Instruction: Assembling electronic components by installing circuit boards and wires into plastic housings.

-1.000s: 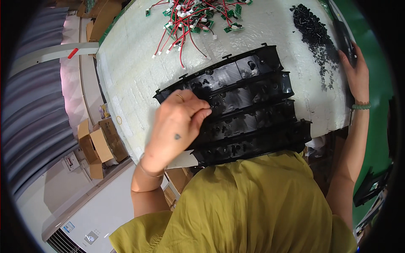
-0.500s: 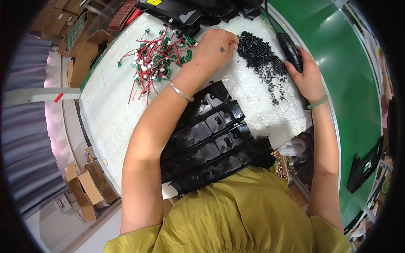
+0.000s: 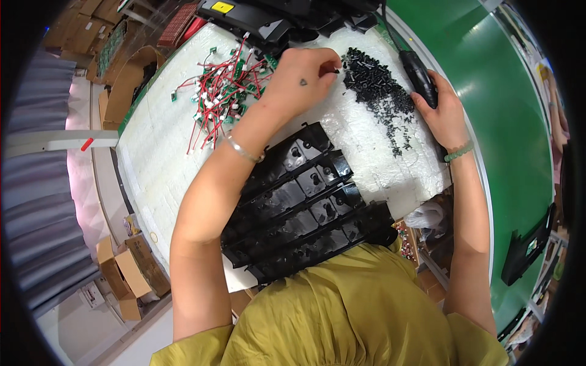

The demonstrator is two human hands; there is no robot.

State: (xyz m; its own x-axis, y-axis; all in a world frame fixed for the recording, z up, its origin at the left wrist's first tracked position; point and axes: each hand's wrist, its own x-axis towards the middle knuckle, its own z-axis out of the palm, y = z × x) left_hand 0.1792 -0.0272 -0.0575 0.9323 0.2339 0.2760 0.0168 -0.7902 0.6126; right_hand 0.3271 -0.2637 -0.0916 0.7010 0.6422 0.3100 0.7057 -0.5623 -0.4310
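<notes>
Left of the screw pile [image 3: 369, 76], the left hand [image 3: 307, 77] pinches a dark bit [image 3: 336, 71]. Right of it, the right hand [image 3: 447, 114] grips a black tool [image 3: 419, 76], seemingly for readiness; black panels [image 3: 293, 204] lie bodyward

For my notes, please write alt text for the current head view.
The left hand, apparently pinching a small dark piece, is beside a pile of black screws; the right hand holds a black corded tool. Black trays and red-wired circuit boards lie on the table.
</notes>
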